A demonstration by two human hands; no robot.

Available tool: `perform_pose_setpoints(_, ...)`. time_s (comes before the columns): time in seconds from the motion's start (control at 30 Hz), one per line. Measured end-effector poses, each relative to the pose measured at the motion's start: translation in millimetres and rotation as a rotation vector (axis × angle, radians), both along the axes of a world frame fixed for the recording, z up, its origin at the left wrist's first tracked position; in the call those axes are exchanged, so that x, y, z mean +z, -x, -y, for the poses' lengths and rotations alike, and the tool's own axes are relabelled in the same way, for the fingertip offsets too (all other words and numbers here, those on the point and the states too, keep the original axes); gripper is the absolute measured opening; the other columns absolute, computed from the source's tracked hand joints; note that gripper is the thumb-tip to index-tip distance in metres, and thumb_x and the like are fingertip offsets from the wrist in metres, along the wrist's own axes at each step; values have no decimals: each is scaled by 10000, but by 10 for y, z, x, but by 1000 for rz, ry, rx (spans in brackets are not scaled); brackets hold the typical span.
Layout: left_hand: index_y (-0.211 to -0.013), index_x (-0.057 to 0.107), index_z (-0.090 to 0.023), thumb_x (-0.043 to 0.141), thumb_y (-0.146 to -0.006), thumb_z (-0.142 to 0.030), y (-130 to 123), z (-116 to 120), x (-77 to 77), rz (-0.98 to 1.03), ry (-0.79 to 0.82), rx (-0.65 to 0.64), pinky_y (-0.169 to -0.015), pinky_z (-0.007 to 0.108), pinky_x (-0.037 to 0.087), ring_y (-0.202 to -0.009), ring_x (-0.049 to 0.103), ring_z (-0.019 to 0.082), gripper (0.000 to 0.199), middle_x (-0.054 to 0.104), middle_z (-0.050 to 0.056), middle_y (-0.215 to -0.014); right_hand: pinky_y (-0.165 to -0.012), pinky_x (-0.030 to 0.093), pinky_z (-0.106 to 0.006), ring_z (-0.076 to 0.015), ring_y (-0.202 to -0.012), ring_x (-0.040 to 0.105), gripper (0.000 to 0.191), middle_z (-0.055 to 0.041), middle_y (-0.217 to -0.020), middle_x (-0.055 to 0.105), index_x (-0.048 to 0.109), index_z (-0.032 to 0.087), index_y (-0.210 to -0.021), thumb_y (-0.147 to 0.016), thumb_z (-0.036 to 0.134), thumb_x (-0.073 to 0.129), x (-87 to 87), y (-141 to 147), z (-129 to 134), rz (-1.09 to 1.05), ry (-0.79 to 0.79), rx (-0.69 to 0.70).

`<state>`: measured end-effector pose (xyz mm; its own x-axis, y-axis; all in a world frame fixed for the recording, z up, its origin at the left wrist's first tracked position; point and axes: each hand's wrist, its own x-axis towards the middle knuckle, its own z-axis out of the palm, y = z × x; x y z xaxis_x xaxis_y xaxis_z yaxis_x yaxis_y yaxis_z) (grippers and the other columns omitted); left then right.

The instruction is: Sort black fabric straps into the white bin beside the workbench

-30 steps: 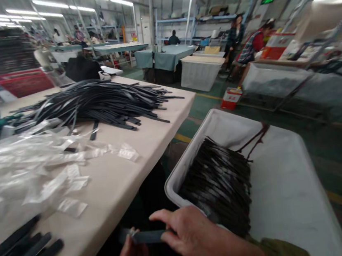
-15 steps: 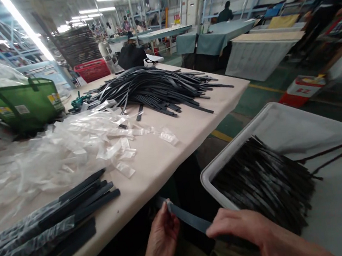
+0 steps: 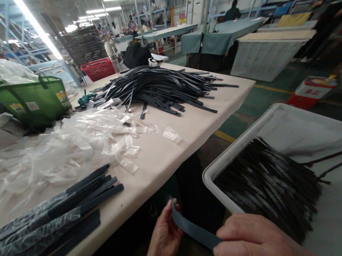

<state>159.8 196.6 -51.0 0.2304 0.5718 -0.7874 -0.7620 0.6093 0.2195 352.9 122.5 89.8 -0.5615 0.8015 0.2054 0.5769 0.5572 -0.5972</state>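
Note:
A dark blue-grey strap (image 3: 196,231) stretches between my two hands, low in front of me beside the table edge. My left hand (image 3: 166,233) pinches it near one end, thumb and fingers closed. Farther along, my right hand (image 3: 249,234) is wrapped over the strap, and the part beyond that hand runs out of the picture at the bottom. Between the hands the strap bows slightly. To the left, plastic-wrapped bundles of dark straps (image 3: 59,212) lie on the table. A large heap of loose dark straps (image 3: 153,88) rests farther back on it.
Clear plastic sleeves (image 3: 76,143) are piled on the pale table (image 3: 160,171), with a green bag (image 3: 33,99) behind. At my right stands a white bin (image 3: 331,137) holding many dark strips (image 3: 268,186). A red and white box (image 3: 313,92) is on the floor. Other people work in the background.
The strap now bows more between my hands. My right hand has shifted slightly to the right and its fingers have closed more firmly on the strap. The view has turned slightly left.

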Motion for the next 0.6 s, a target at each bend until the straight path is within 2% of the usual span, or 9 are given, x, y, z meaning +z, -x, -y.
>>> perform_pose_setpoints(0.1, -879, 672, -70, 605, -883, -80, 18, -4, 13, 22, 7, 3, -441, 157, 508, -489, 631, 94, 68, 705, 43, -649, -674, 509, -284, -174, -780, 668, 176, -31, -915, 736, 652, 277, -1082, -972, 250, 517, 8, 50, -38, 73, -26, 39)
perform_pose_setpoints(0.23, -883, 676, -91, 593, -899, -108, 51, 20, 11, 30, 18, -25, -433, 187, 533, -467, 630, 108, 86, 692, 26, -614, -608, 467, -304, -184, -673, 626, 212, -40, -771, 707, 653, 247, -1030, -995, 302, 451, 33, -46, 10, 184, -101, 5)
perform_pose_setpoints(0.3, -871, 676, -94, 592, -902, -115, 39, 49, 18, 23, 28, -42, -424, 186, 531, -435, 611, 102, 92, 669, 10, -570, -601, 449, -310, -187, -663, 614, 241, -49, -770, 700, 648, 226, -1039, -1001, 275, 415, 4, -89, 31, 225, -130, 8)
perform_pose_setpoints(0.4, -871, 674, -88, 596, -898, -108, -9, 93, 34, 34, 11, -73, -426, 186, 531, -448, 621, 104, 85, 685, 15, -601, -602, 425, -306, -182, -670, 604, 236, -49, -764, 684, 655, 198, -1000, -994, 236, 423, -132, -64, -6, 254, -139, 17)
perform_pose_setpoints(0.5, -902, 675, -80, 609, -892, -116, -45, 133, 27, 57, -18, -112, -446, 182, 527, -487, 637, 107, 76, 708, 34, -661, -629, 427, -293, -170, -696, 605, 209, -34, -772, 678, 675, 204, -969, -983, 250, 471, -340, 44, -131, 216, -102, -28)
perform_pose_setpoints(0.6, -933, 680, -66, 653, -868, -142, -53, 193, 2, 115, -110, -186, -499, 184, 525, -540, 647, 111, 104, 708, 54, -692, -792, 476, -308, -192, -919, 634, 168, -61, -1027, 707, 694, 223, -993, -964, 268, 534, -559, 164, -281, 111, -94, -66)
